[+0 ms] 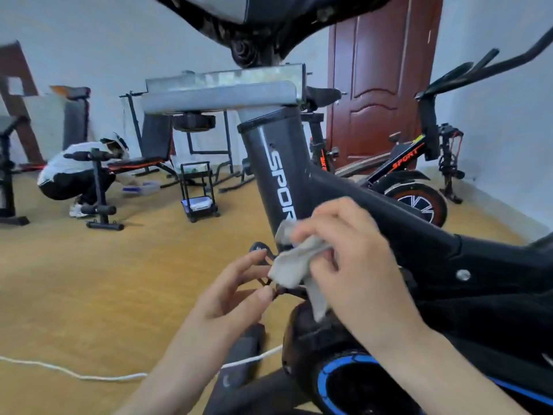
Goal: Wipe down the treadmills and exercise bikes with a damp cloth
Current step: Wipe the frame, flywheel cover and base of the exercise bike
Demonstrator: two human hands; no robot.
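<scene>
Wiping stage on black exercise bike (389,229): right hand (353,253) bunches crumpled grey cloth (293,265), fingers curled round it, low on seat tube (269,163); left hand (230,292) pinches black pedal strap (260,247). Next, likely: cloth onto pedal, steady hold needed.

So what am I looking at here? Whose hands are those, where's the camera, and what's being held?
There is no robot here. A person wears one wide-angle camera on the head, looking forward and down, so you see their own two hands. The right hand grips a grey cloth low at the frame of a black exercise bike, below its saddle. The left hand has its thumb and fingers at a black pedal part; whether it grips it is unclear. On the wooden floor lies a white cord and stands a small cart. A second bike stands by the brown door, and another person crouches beside a bench.
</scene>
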